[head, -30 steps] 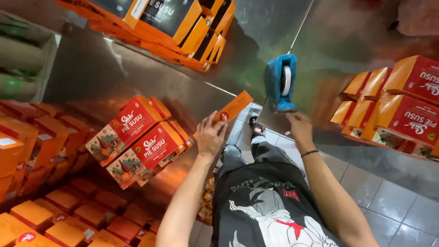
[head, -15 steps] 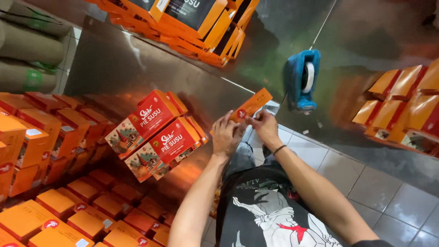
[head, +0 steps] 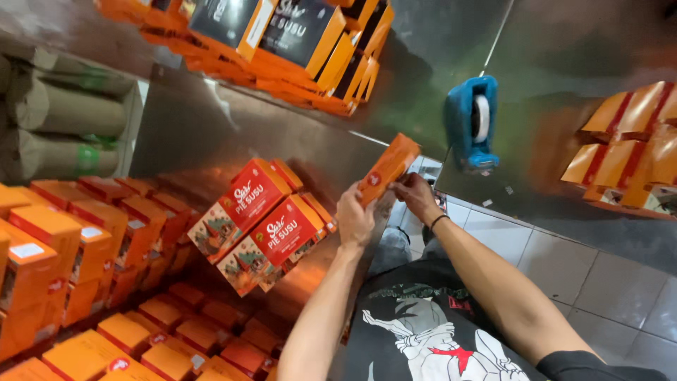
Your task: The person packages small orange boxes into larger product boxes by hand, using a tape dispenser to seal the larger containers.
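Observation:
Both my hands hold one long orange carton box above the edge of a shiny metal table. My left hand grips its lower end from below. My right hand pinches the same end from the right side. The box tilts up and to the right. Just left of my hands stands a stack of red and orange boxes with picture fronts. A blue tape dispenser rests on the metal surface behind the held box.
Many orange boxes crowd the left and the bottom left. Dark and orange boxes are piled at the top. More orange boxes lie at the right. Brown paper rolls lie on a shelf at left. Grey floor tiles show below.
My right hand came in from the right and joined the left on the orange box. The view has shifted, so the box stack and the tape dispenser sit further right in the frame.

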